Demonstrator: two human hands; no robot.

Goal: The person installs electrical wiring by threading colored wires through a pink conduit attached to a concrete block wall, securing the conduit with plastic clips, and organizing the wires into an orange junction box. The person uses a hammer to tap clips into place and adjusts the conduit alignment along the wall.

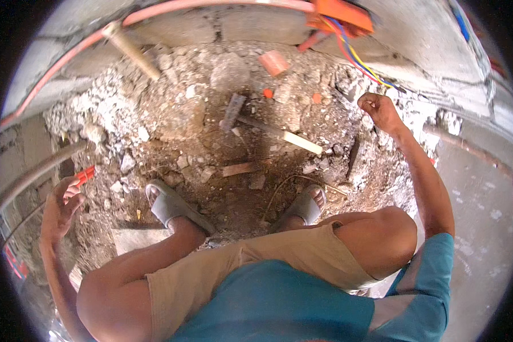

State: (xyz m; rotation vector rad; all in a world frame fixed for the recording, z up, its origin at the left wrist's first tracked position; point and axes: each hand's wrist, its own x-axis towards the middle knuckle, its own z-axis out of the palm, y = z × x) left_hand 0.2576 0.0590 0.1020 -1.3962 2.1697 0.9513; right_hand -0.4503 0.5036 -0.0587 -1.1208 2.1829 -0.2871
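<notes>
Right hand (381,111): upper right of the frame, fingers curled; whether anything is gripped cannot be told. The ends of the coloured wires (354,57) lie just above it, running down from an orange box (343,17) at the upper edge.

Left hand (60,208): left of the frame, loosely bent, thumb apart from the fingers. A bright orange strip (86,174) lies just beyond its fingertips; contact cannot be confirmed.

Materials: wires thin, smooth, in red, yellow and blue. A hammer (268,127), with blocky dark head and pale-ended straight handle, lies at centre, well apart from both hands, on coarse grey-brown rubble (176,134). Brick fragment (273,62), upper centre: reddish, roughly rectangular.
</notes>
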